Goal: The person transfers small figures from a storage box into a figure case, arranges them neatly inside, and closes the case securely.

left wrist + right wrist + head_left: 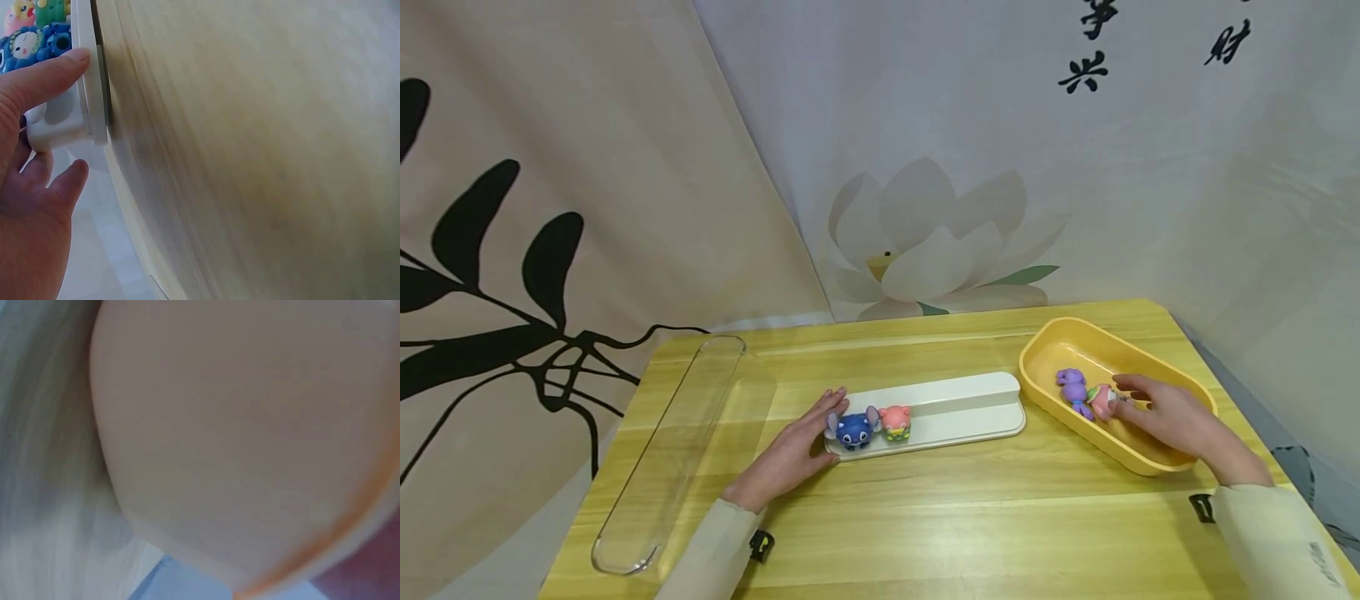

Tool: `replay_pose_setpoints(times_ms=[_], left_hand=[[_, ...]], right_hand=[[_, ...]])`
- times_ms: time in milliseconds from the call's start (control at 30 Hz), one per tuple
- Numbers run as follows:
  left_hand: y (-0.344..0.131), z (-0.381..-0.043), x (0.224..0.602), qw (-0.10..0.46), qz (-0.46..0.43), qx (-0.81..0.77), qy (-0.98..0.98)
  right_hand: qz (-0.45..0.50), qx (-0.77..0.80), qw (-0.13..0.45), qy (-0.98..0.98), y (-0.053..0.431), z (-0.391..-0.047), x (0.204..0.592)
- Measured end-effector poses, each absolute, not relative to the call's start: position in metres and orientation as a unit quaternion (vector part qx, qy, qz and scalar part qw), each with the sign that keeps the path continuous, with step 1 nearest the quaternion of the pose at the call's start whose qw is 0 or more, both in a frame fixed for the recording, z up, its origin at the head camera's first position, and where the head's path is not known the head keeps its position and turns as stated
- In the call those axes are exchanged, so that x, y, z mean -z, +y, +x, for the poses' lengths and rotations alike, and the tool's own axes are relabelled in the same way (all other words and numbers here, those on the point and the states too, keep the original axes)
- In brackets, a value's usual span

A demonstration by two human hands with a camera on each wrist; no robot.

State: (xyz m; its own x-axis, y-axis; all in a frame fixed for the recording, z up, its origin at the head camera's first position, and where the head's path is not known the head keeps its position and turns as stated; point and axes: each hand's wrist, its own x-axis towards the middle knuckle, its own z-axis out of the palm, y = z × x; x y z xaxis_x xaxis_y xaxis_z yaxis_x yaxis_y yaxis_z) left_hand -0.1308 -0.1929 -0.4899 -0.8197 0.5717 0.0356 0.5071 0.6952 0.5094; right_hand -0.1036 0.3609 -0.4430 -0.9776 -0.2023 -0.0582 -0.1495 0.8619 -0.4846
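Note:
My left hand (793, 454) holds the left end of a long white tray (958, 400), thumb on the front rim and fingers at the back. Beside that thumb, on the tray, stand a blue big-eared figurine (854, 429) and a pink figurine (896, 422) with a green and yellow lower part. My right hand (1172, 417) reaches into a yellow basin (1082, 333) and pinches a pink and white figurine (1102, 402) between thumb and fingers. A purple figurine (1073, 392) lies against it in the basin. The basin's outer wall (237, 437) fills most of the right wrist view, hiding the fingers.
A long clear plastic box (677, 458) lies along the left side of the wooden table (925, 517). Behind the table hangs a printed cloth (940, 125) with a lotus and dark leaves. The table's right edge runs close past the basin.

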Motion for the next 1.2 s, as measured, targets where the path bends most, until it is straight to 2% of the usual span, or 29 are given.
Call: replay_pose_setpoints(times_ms=[167, 733, 1033, 1200], left_hand=[[-0.192, -0.130, 0.489, 0.064, 0.293, -0.256, 0.919], [-0.193, -0.131, 0.492, 0.054, 0.296, -0.255, 0.919], [-0.193, -0.131, 0.492, 0.052, 0.297, -0.252, 0.920], [-0.193, -0.132, 0.492, 0.055, 0.297, -0.251, 0.920]], right_hand=[[-0.091, 0.269, 0.055, 0.957, 0.364, -0.114, 0.449], [-0.086, 0.321, 0.121, 0.936, 0.366, -0.129, 0.456], [-0.086, 0.332, 0.123, 0.931, 0.368, -0.131, 0.460], [-0.074, 0.340, 0.106, 0.932, 0.369, -0.127, 0.459]])
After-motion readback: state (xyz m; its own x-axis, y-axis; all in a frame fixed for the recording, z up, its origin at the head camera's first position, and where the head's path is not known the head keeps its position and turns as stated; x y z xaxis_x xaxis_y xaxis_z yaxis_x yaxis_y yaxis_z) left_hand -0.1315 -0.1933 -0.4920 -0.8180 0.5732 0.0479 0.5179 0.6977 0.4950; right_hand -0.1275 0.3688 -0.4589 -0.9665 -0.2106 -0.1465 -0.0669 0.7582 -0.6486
